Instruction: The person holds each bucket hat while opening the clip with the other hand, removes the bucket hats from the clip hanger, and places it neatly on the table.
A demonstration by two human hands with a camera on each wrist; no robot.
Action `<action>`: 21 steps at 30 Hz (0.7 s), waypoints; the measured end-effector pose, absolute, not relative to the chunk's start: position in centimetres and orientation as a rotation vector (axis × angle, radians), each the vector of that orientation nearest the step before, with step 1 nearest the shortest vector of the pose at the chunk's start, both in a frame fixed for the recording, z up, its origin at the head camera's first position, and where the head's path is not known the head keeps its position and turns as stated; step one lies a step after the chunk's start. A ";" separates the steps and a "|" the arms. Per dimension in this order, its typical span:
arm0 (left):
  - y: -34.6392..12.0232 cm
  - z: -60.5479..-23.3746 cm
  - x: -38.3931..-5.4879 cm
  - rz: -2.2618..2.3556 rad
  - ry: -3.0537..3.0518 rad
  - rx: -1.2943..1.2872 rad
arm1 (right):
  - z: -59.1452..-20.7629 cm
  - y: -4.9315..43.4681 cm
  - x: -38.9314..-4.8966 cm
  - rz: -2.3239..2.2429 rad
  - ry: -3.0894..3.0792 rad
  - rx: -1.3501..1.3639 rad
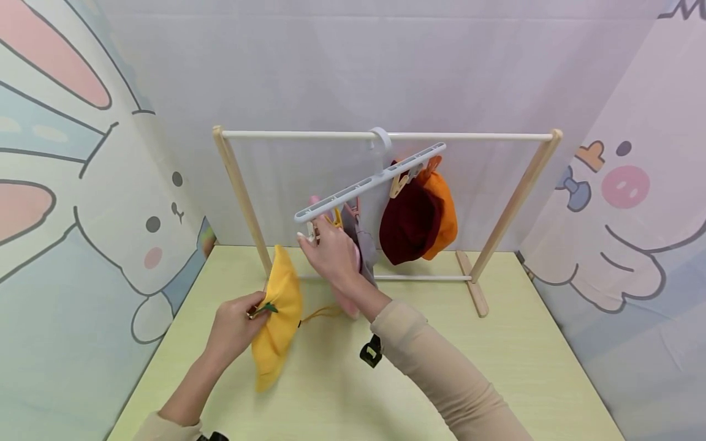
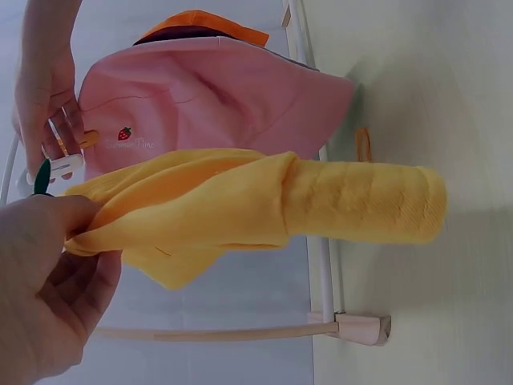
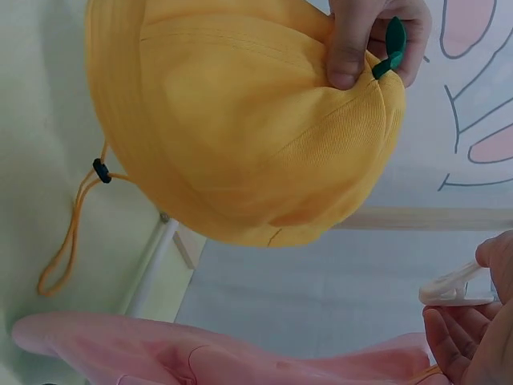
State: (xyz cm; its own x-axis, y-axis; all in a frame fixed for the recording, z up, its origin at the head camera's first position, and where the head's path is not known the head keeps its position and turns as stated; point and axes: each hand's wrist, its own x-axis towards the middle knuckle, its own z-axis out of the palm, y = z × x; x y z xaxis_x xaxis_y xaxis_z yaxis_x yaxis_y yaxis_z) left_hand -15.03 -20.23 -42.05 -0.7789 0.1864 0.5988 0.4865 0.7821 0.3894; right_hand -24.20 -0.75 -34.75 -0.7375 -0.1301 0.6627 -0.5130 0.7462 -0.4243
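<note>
My left hand (image 1: 234, 326) pinches a yellow bucket hat (image 1: 280, 331) at its crown, beside a small green leaf tab (image 3: 392, 48). The hat hangs on its side, with a yellow chin cord (image 3: 74, 208) below. At the lower left end of a tilted pale hanger (image 1: 369, 182), my right hand (image 1: 333, 254) pinches a white clothespin (image 3: 450, 287). Close behind that hand hangs a pink hat (image 2: 200, 96) with a strawberry print. A grey hat (image 1: 365, 242) hangs beside it; a maroon hat (image 1: 405, 223) and an orange hat (image 1: 447, 208) hang towards the other end.
The hanger hooks over the white rail (image 1: 469, 136) of a rack with wooden legs (image 1: 513, 205). The rack stands on a pale green table (image 1: 540, 343). Cartoon-printed curtains (image 1: 127, 202) close in both sides.
</note>
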 end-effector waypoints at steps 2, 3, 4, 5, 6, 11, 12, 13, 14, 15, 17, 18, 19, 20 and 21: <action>-20.6 -42.0 -15.0 -0.711 -2.431 -0.498 | -34.7 -0.7 -24.2 0.805 -2.331 0.479; -20.8 -41.9 -14.9 -0.702 -2.433 -0.497 | -34.7 -0.7 -24.2 0.805 -2.335 0.478; -20.9 -41.9 -14.9 -0.690 -2.434 -0.495 | -34.7 -0.7 -24.1 0.804 -2.339 0.479; -21.1 -41.8 -14.9 -0.676 -2.433 -0.493 | -34.7 -0.7 -24.1 0.801 -2.342 0.481; -21.3 -41.7 -14.8 -0.663 -2.434 -0.492 | -34.7 -0.7 -24.1 0.793 -2.344 0.483; -22.4 -41.5 -14.5 -0.623 -2.437 -0.476 | -34.7 -0.6 -24.2 0.772 -2.351 0.490; -22.6 -41.4 -14.5 -0.616 -2.437 -0.471 | -34.7 -0.5 -24.2 0.775 -2.352 0.491; -22.8 -41.4 -14.4 -0.610 -2.438 -0.466 | -34.7 -0.5 -24.2 0.783 -2.354 0.493; -23.1 -41.4 -14.4 -0.602 -2.439 -0.459 | -34.7 -0.5 -24.2 0.785 -2.356 0.495; -23.3 -41.4 -14.4 -0.592 -2.441 -0.452 | -34.8 -0.5 -24.2 0.789 -2.357 0.497; -23.8 -41.3 -14.2 -0.580 -2.440 -0.440 | -34.8 -0.4 -24.2 0.800 -2.364 0.501; -24.1 -41.3 -14.2 -0.575 -2.440 -0.434 | -34.8 -0.4 -24.2 0.802 -2.367 0.502; -24.3 -41.3 -14.1 -0.570 -2.442 -0.430 | -34.8 -0.4 -24.2 0.804 -2.371 0.502; -24.6 -41.3 -14.1 -0.566 -2.441 -0.426 | -34.7 -0.4 -24.1 0.807 -2.374 0.501; -24.8 -41.3 -14.0 -0.560 -2.441 -0.424 | -34.7 -0.4 -24.1 0.808 -2.377 0.500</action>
State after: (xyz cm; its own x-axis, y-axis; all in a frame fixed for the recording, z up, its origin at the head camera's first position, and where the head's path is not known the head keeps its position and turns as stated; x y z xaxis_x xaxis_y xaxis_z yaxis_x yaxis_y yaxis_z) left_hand -14.04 -24.84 -41.34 -0.7735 0.1679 0.6111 0.4176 0.8604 0.2921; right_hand -24.11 -0.44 -34.74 -0.7654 -0.1593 0.6236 -0.5064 0.7470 -0.4307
